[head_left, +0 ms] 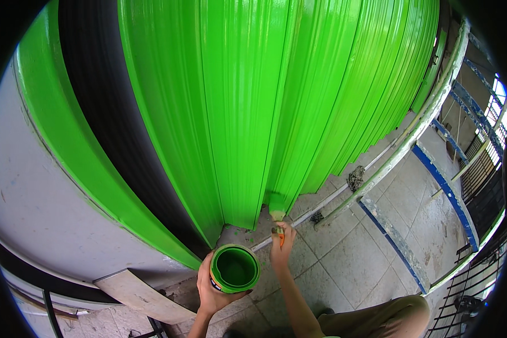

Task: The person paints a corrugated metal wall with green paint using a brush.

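- Gripping the paint can (pixel 236 289), our left hand (pixel 208 294) is curved around its side, with fingers underneath and thumb along the near wall.
- We see green paint (pixel 235 269) inside the can, its open mouth tilted up toward us and its rim coated in the same green.
- Up and to the right of the can, our right hand (pixel 282 243) is closed around the orange handle of a paintbrush (pixel 277 216).
- We see the brush's green-loaded bristles pointing away from us, appearing to meet the lower end of the ribbed green panel (pixel 242 112), which rises beyond the can.
- Left of the can, beyond our left hand, we have a pale wall (pixel 45 186), a green strip (pixel 96 163) and a black strip (pixel 104 73) running upward.
- Below and left of the can leans a pale board (pixel 146 296).
- Right of the can we see floor tiles (pixel 343 253), and farther right a paint-spattered frame (pixel 448 186) with blue crosspieces.
- Our bent knee (pixel 388 315) shows below and right of the can.
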{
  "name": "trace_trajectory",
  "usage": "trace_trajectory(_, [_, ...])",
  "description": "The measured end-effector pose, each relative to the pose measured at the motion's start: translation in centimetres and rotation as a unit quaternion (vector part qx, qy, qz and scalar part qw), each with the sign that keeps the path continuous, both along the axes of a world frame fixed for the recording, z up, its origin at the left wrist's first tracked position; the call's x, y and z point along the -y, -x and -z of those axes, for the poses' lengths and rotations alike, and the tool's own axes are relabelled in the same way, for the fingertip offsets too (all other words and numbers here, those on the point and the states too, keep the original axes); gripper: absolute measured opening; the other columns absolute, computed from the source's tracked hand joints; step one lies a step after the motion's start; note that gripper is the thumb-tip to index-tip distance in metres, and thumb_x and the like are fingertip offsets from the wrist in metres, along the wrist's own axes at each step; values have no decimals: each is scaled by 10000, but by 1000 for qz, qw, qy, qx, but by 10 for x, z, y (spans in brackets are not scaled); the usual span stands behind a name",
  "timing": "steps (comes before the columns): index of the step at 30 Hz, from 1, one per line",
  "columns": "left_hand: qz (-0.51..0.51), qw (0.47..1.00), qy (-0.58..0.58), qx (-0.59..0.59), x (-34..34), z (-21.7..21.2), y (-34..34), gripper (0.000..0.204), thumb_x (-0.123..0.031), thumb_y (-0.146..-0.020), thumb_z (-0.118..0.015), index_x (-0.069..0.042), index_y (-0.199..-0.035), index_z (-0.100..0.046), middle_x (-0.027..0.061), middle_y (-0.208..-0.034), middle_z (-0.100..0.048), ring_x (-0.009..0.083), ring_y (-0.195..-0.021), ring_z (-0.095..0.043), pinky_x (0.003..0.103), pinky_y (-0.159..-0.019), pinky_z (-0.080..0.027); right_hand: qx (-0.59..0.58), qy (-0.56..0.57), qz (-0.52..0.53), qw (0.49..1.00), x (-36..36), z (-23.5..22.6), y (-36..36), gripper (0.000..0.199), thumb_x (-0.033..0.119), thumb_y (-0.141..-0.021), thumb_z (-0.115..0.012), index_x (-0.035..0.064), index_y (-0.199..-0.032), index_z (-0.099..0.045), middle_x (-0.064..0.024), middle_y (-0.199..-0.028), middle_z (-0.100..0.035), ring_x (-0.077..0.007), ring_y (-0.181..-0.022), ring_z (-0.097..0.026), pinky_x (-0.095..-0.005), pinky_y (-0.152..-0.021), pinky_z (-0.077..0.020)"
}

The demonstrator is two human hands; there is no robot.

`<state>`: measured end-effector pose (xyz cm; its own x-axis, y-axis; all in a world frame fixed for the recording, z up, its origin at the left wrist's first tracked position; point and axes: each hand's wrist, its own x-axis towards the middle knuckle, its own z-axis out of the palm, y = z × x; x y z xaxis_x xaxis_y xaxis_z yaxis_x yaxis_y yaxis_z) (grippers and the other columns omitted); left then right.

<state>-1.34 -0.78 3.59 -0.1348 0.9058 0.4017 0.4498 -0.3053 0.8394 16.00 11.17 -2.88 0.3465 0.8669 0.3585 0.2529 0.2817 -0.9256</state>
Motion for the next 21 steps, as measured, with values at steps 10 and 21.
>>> trace_trajectory(10, [16,1000,-11,-1,-1,0,-4,1128,-196,-414,-934,34,-1333,-321,145,-1198,-551,248,-1125,-540,378,-987,-407,3,73,38,997,-37,-58,-3,288,219,-858,-569,24,-1070,-561,-143,-1053,-540,-279,-1014,-427,-367,-900,-349])
trace_trajectory(21, [17,1000,-14,7,-1,-3,-8,1114,-242,-405,-930,17,-1320,-350,155,-1198,-549,283,-1114,-546,392,-976,-420,153,-200,36,967,-37,-119,-5,305,87,-759,-577,55,-1061,-545,-122,-975,-556,-295,-973,-425,-435,-859,-329])
